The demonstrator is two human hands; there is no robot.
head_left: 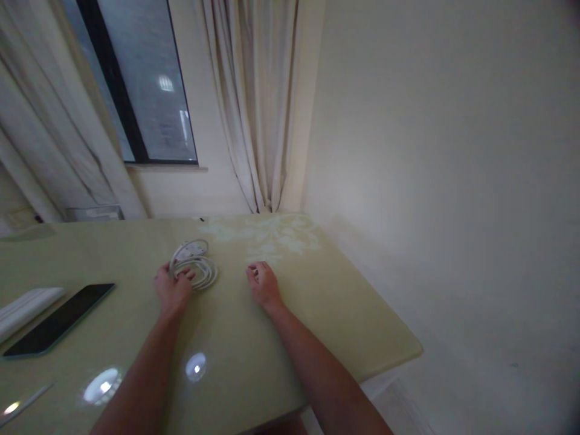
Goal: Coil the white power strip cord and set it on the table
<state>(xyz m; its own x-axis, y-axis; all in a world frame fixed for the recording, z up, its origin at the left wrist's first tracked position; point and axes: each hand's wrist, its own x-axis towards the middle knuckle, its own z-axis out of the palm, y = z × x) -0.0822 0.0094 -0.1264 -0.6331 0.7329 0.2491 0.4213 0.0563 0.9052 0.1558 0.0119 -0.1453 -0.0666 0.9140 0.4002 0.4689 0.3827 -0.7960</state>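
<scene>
Loosely coiled cable (212, 273), slanting away rightward, left grip (173, 291) holding it, right grip (264, 287) curled, contents unclear

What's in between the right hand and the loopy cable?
In the head view, just a strip of tabletop shows between the right hand and the cable.

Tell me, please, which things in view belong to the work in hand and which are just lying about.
Apparently in use:
coiled pale cable, held at its left side by the left hand
right hand, curled, apart from the coil; whether it holds anything is unclear

Just lying about:
flat black slab
long white object beside it
thin pale stick
</scene>
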